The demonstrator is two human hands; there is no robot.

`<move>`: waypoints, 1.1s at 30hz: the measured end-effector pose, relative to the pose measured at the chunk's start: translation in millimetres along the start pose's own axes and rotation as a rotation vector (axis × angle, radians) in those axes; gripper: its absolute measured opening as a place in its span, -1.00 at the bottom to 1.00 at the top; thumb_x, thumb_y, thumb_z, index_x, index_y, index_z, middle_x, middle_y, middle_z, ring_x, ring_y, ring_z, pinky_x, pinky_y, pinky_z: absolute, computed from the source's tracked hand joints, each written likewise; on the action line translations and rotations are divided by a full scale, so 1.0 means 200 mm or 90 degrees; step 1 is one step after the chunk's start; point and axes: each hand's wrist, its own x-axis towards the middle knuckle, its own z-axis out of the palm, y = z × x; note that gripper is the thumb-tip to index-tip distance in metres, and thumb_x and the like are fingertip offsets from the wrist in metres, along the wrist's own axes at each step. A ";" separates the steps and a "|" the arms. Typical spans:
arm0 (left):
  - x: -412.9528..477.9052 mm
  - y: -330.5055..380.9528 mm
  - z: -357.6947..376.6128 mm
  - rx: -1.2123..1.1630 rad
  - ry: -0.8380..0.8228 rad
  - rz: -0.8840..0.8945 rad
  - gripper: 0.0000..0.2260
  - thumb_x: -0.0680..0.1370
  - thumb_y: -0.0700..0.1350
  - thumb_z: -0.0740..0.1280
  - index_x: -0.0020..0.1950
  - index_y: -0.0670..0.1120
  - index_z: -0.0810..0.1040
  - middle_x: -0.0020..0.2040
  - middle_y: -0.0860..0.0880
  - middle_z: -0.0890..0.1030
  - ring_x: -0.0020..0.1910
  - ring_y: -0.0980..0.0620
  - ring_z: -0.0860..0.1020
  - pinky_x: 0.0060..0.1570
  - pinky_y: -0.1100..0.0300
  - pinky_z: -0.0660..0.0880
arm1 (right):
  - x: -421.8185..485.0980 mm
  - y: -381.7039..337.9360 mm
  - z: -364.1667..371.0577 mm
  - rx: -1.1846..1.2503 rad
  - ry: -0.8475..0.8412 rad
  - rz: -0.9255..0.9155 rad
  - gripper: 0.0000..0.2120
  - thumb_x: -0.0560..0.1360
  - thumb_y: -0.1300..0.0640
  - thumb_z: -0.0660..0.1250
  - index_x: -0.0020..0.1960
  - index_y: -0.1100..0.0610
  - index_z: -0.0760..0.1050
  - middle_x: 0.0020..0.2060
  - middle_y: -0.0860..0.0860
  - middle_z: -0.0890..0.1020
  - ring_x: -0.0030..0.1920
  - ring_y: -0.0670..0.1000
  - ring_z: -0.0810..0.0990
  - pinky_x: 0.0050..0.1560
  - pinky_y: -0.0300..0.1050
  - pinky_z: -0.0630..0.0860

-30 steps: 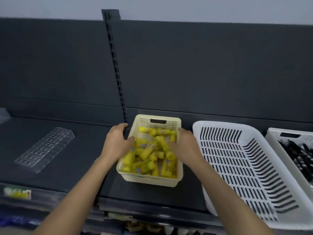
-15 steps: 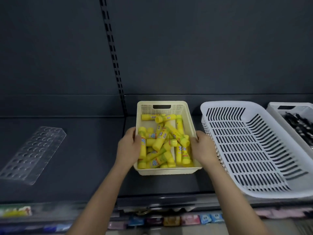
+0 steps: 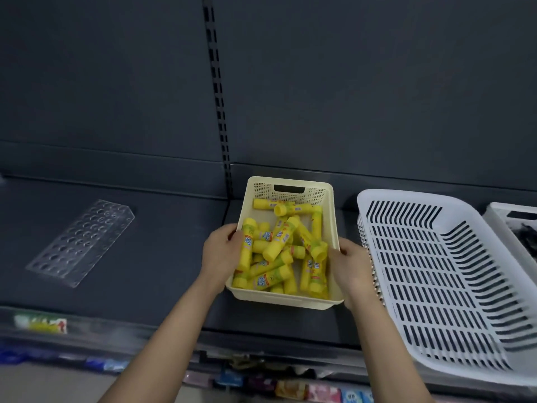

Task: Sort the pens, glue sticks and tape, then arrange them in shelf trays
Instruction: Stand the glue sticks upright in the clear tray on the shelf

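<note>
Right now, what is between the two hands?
A cream basket full of yellow glue sticks. The left hand and the right hand each grip one side of it, as the head view shows.

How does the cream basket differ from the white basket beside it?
The cream basket is smaller; the white basket is much larger. The cream basket holds yellow glue sticks; the white basket looks empty. The left hand and right hand grip the cream basket, not the white basket. Both have perforated walls.
</note>
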 end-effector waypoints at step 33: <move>-0.43 -0.39 -2.04 0.009 0.330 -0.013 -0.81 0.54 -0.18 0.25 -0.15 -0.20 0.62 -0.17 -0.24 0.63 -0.28 -0.02 0.53 -0.14 -0.11 0.54 | -1.12 -0.71 1.50 0.097 -0.274 -0.113 -0.67 0.41 0.38 0.25 -0.24 0.01 0.65 -0.24 0.10 0.69 -0.26 0.04 0.54 -0.12 0.17 0.59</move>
